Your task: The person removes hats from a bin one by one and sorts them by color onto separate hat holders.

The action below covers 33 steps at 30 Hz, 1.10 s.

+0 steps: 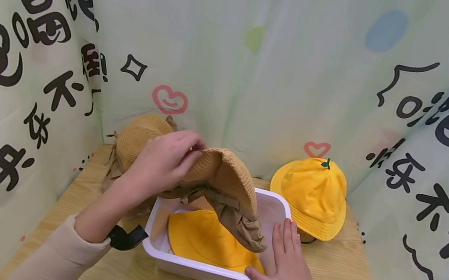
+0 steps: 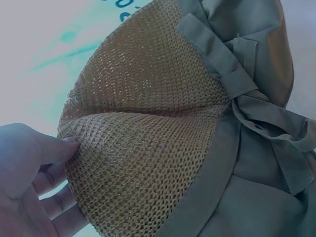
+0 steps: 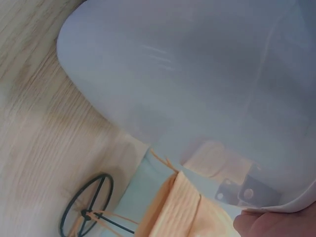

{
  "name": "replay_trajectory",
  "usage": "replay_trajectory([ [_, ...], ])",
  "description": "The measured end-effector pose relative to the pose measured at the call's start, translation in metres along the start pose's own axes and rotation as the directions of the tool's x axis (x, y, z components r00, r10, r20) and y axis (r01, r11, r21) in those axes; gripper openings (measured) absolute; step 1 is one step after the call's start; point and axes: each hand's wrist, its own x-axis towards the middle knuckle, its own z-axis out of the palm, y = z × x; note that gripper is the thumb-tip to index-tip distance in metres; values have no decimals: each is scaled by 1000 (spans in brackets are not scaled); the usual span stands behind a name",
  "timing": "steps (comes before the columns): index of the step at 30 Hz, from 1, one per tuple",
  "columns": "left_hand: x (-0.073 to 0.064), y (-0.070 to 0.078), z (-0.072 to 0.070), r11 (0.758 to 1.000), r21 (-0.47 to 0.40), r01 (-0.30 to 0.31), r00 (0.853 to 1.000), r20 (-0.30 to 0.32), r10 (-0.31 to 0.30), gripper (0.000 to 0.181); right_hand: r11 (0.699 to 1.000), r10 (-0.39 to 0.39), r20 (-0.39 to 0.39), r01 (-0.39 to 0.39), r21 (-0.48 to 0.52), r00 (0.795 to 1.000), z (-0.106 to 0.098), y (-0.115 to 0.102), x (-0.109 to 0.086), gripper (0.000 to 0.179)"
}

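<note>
My left hand [image 1: 166, 160] pinches the edge of a tan woven straw hat [image 1: 236, 180] between thumb and fingers, holding it tilted over a white plastic bin [image 1: 204, 272]. In the left wrist view the thumb [image 2: 64, 148] lies on the straw weave, and a brown fabric band with a tied bow [image 2: 247, 94] runs along the hat. Inside the bin lies a yellow hat [image 1: 209, 239], partly hidden by the straw hat. My right hand [image 1: 287, 270] rests on the bin's front right corner, fingers straight along the rim.
A second straw hat [image 1: 138, 132] stands at the back left, partly behind my left arm. At the right is a yellow bucket hat [image 1: 312, 192] with a green sprout; the right wrist view shows a black wire stand base [image 3: 86, 212]. Printed curtains [image 1: 236, 64] enclose the wooden table [image 1: 344, 274].
</note>
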Motion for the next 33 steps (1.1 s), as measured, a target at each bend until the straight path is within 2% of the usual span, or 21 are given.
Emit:
replay_trajectory([
  [6,-10,3,-8,999,-17,28,997,-65,-29,5,999,-33,-2,33,-35,999,-4,7,-6,118],
  [11,-18,5,-13,999,-30,30,992,-123,-34,5,999,-29,6,29,-28,1000,-6,9,-10,117],
  [18,-22,2,-14,999,-41,24,989,-148,-29,5,1000,-21,-7,21,-8,1000,-4,7,-16,118],
  [26,-17,-8,-18,1000,-12,14,985,-171,-16,4,997,-77,-40,75,-32,996,3,4,-8,116],
  [33,-8,-18,-21,1000,3,4,977,-214,-3,5,996,-79,-59,76,-54,995,6,5,-1,115],
])
